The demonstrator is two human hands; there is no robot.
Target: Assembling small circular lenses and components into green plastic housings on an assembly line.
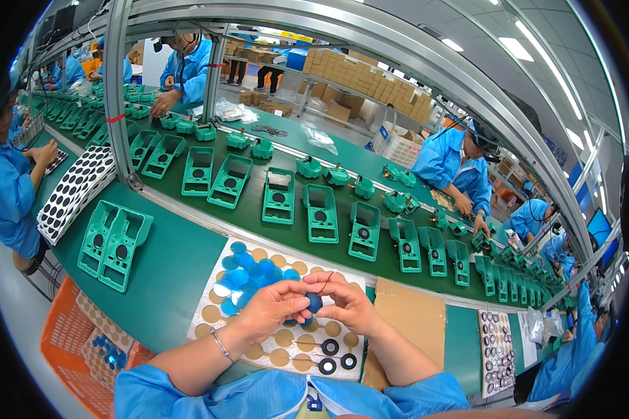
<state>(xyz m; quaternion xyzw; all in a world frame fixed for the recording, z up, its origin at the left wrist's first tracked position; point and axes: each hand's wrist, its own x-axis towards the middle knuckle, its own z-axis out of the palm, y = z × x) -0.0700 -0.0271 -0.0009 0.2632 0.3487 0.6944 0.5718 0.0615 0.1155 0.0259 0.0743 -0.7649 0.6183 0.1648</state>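
Dark-blue disc (313,302) — rim partly behind fingers (295,305).

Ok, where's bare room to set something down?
Green bench between the paired green housings and the white sheet; the right half of the brown board; the bench strip right of that.
Crowded: that white sheet, with blue discs, black rings, left hand, right hand.

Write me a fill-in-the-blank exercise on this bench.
A round dark part sits between the left hand and the ____ hand.
The silver bracelet circles the wearer's ____ wrist.
The plastic crate beside the bench is ____.
Lying at the white sheet's lower right are ____ black-rimmed discs.

right; left; orange; three
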